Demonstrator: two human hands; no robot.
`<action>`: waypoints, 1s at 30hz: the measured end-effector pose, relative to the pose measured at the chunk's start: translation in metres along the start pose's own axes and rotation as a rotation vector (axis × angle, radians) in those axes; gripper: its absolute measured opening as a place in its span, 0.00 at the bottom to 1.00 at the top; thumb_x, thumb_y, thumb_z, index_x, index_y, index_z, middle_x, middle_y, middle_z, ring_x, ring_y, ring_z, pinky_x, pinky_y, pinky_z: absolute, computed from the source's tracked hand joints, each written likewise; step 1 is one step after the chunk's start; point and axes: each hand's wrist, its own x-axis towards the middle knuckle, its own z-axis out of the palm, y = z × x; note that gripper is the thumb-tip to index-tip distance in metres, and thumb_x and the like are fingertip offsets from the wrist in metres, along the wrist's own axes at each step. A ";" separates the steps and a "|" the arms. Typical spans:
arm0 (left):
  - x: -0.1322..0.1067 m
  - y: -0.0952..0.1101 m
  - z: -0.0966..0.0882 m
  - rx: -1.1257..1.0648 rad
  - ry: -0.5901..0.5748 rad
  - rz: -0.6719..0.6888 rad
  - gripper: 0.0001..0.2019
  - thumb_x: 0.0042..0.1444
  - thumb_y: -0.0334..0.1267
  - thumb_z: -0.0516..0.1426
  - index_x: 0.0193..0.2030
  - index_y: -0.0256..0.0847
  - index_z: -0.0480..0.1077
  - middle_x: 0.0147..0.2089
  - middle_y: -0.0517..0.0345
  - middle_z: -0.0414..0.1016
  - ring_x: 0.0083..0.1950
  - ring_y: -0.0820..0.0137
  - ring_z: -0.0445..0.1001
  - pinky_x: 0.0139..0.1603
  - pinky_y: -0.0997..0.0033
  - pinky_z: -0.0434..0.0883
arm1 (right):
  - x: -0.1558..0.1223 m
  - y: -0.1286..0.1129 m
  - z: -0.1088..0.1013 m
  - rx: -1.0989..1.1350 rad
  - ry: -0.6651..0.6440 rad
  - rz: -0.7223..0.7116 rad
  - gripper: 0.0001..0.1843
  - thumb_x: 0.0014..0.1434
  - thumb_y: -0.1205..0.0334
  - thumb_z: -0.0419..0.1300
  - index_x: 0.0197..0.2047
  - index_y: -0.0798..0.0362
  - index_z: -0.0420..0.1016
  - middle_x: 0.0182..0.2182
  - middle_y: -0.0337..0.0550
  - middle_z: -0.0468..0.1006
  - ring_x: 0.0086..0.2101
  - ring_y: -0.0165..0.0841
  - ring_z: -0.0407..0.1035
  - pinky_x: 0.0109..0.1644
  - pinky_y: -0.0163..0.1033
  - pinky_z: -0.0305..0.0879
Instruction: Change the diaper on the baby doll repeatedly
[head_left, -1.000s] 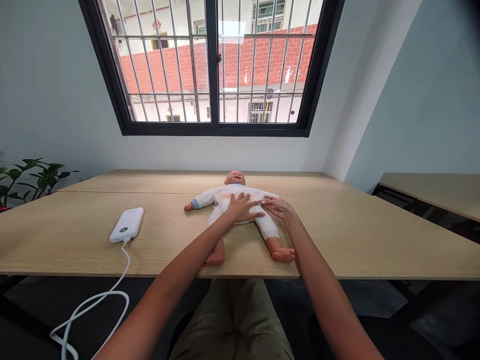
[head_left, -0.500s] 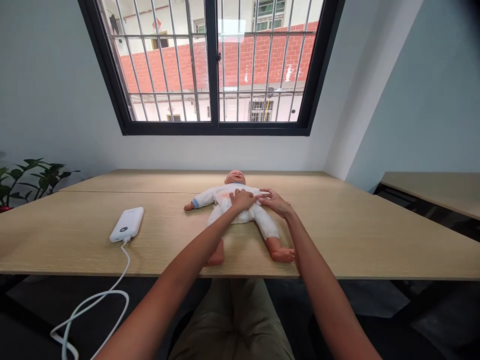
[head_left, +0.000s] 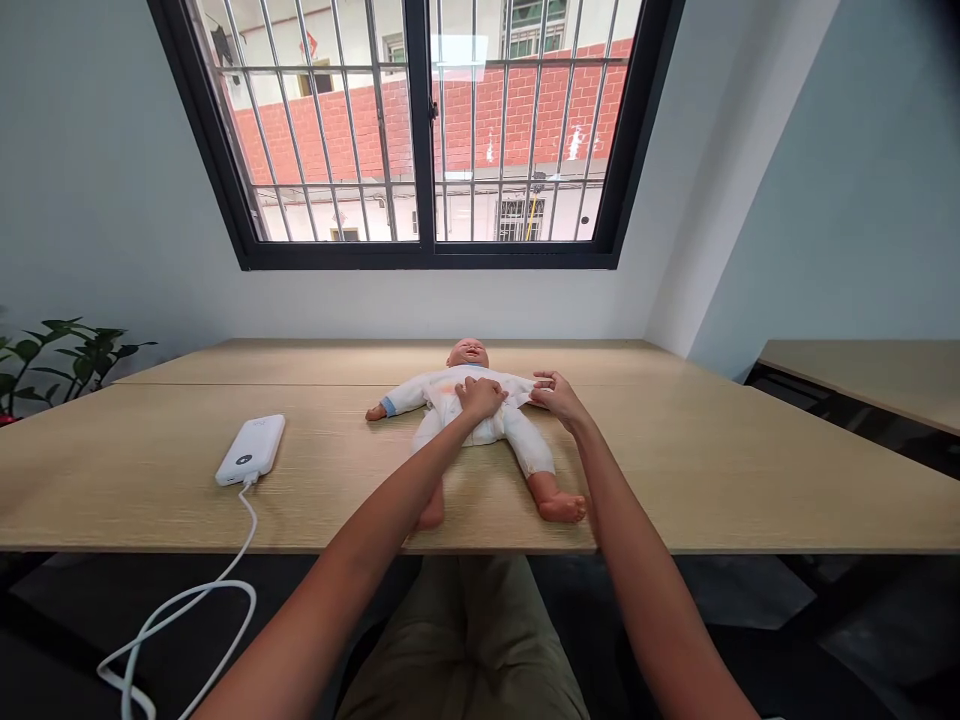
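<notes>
A baby doll lies on its back on the table, head toward the window and legs toward me. It wears a white long-sleeved shirt with blue cuffs and white bottoms; its feet are bare. My left hand rests on the doll's belly, thumb apart from the fingers, covering part of the shirt front. At the shirt's right side, my right hand has bent fingers closed at the cloth edge, which stretches toward it. The doll's arm on that side is mostly hidden behind this hand.
A white power bank lies left on the wooden table, its white cable hanging over the front edge. A leafy plant stands far left. Behind is a barred window; another table stands at right.
My right hand has moved a little to the right, away from my left hand, and the shirt edge spreads toward it. My left hand stays on the doll's belly.
</notes>
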 end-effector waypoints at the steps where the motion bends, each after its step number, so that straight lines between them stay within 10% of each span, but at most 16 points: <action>1: -0.001 0.001 0.000 -0.022 0.006 -0.042 0.15 0.63 0.48 0.51 0.37 0.45 0.76 0.46 0.51 0.79 0.60 0.48 0.63 0.55 0.46 0.59 | 0.000 -0.001 -0.001 0.024 0.011 -0.006 0.25 0.39 0.75 0.61 0.44 0.52 0.66 0.33 0.36 0.68 0.31 0.27 0.69 0.38 0.33 0.71; 7: -0.009 0.003 0.005 -0.098 0.183 0.011 0.08 0.58 0.44 0.59 0.42 0.46 0.71 0.50 0.56 0.75 0.57 0.58 0.66 0.57 0.53 0.60 | -0.001 -0.005 -0.004 0.094 0.019 -0.050 0.25 0.39 0.71 0.60 0.44 0.52 0.64 0.27 0.32 0.68 0.28 0.27 0.67 0.36 0.33 0.71; 12: -0.010 0.000 0.006 -0.013 0.082 0.265 0.12 0.64 0.34 0.50 0.44 0.49 0.75 0.53 0.58 0.72 0.57 0.63 0.66 0.58 0.52 0.60 | -0.001 -0.007 -0.005 0.137 0.022 -0.069 0.27 0.37 0.68 0.62 0.43 0.52 0.64 0.23 0.28 0.67 0.26 0.26 0.66 0.34 0.34 0.68; 20: -0.006 0.002 0.009 0.159 -0.055 0.290 0.19 0.67 0.38 0.44 0.49 0.46 0.76 0.66 0.53 0.63 0.67 0.58 0.58 0.66 0.41 0.53 | -0.002 -0.005 0.002 0.178 -0.057 -0.078 0.31 0.35 0.68 0.64 0.46 0.50 0.67 0.27 0.29 0.68 0.27 0.25 0.66 0.34 0.33 0.66; 30: -0.014 -0.002 -0.002 0.052 0.141 0.246 0.21 0.60 0.41 0.55 0.60 0.40 0.65 0.68 0.43 0.59 0.67 0.58 0.59 0.64 0.55 0.61 | 0.003 0.007 0.019 0.187 -0.115 -0.127 0.31 0.38 0.65 0.65 0.49 0.50 0.67 0.33 0.31 0.70 0.30 0.25 0.68 0.38 0.33 0.65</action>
